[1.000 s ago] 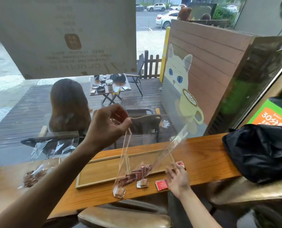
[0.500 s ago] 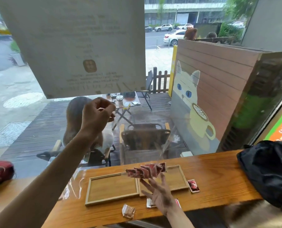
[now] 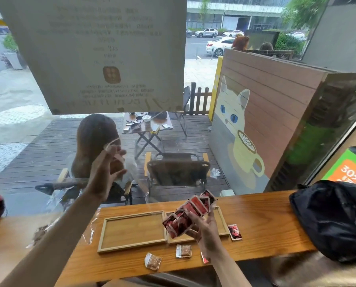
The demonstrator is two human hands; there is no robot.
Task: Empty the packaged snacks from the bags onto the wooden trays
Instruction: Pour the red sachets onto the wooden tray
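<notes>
- Red snack packets (image 3: 190, 212), a fanned bunch of them, sit in your right hand (image 3: 204, 228), whose curled fingers grasp them from below, just above the right wooden tray (image 3: 221, 222).
- Your left hand (image 3: 105, 170) is raised well above the left wooden tray (image 3: 131, 230), fingers spread and loose; a thin clear plastic bag (image 3: 110, 145) shows at the fingertips, but you cannot tell from this blurred view whether it is pinched or only touching.
- The two trays lie side by side, edges touching, on the wooden counter (image 3: 266, 220).
- One red packet (image 3: 234, 232) lies on the counter just right of the right tray.
- In front of the trays, nearer you, lie two pale brown packets (image 3: 153, 261) (image 3: 183, 251) and a red one (image 3: 204, 258) partly hidden by your right wrist.
- A black bag (image 3: 330, 218) rests at the counter's right end, well apart from the trays.
</notes>
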